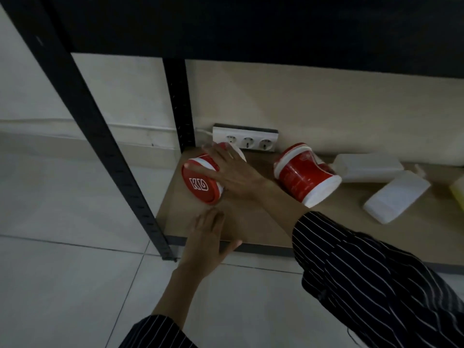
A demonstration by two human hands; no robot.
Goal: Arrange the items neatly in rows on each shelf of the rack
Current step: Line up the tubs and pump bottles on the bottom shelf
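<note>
On the rack's bottom shelf [251, 222], a red tub with a red lid [200, 183] lies on its side at the left end. My right hand [229, 172] is on top of it, fingers curved over its body. My left hand [209, 234] rests flat on the shelf's front edge, fingers straight, holding nothing. A second red tub [305, 175] lies tipped over to the right of my right wrist. Two white plastic bottles [366, 168] [395, 195] lie on their sides further right.
A white power strip [247, 140] leans against the wall behind the left tub. The black rack post [105, 146] stands at the front left, with the upper shelf [251, 26] overhead. A yellow item [458, 193] shows at the right edge. The floor is pale tile.
</note>
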